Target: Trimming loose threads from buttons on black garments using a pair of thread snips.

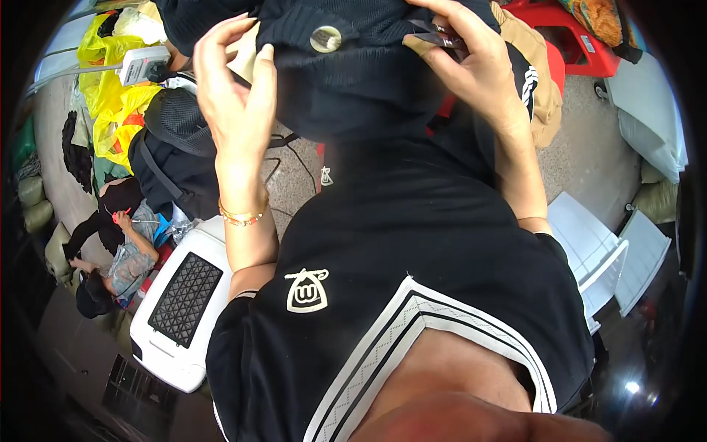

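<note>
Speckled floor shows toward 2 o'clock. Dark knit fabric spreads 9-to-3 at 12 o'clock. My left hand is at its edge; whether that grip pinches, I can't tell. My right hand clamps a small dark tool. A round disc sits between, nearer the left hand, at its 3 o'clock. Lettering marks the shirt emblem; the tool's print is unreadable.
</note>
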A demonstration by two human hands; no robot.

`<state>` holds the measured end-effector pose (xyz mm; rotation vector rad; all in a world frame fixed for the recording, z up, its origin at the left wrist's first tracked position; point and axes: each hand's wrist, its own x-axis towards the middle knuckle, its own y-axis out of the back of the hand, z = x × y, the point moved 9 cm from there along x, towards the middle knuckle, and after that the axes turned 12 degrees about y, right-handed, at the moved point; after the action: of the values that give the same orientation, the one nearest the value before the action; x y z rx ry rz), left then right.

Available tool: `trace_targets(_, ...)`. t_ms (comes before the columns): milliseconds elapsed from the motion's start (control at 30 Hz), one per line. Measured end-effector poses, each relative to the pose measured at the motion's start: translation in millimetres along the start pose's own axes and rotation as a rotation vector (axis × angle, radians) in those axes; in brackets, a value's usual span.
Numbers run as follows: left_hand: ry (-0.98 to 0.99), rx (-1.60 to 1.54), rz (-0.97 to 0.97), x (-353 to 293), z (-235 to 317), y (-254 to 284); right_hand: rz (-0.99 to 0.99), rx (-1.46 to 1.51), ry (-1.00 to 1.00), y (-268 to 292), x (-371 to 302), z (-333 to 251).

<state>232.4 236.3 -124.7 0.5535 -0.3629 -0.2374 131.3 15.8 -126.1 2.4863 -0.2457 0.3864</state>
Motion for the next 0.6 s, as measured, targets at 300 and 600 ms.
trace_targets(300, -0.006, 0.222, 0.039, -25.6, 31.1, -19.9, 0.028, 0.09, 0.122, -2.2, -4.2, -19.3)
trace_targets(600, 0.018, 0.286, -0.017, -27.5, 27.9, -22.2, 0.005, -0.04, 0.278, -14.8, -1.6, -31.9)
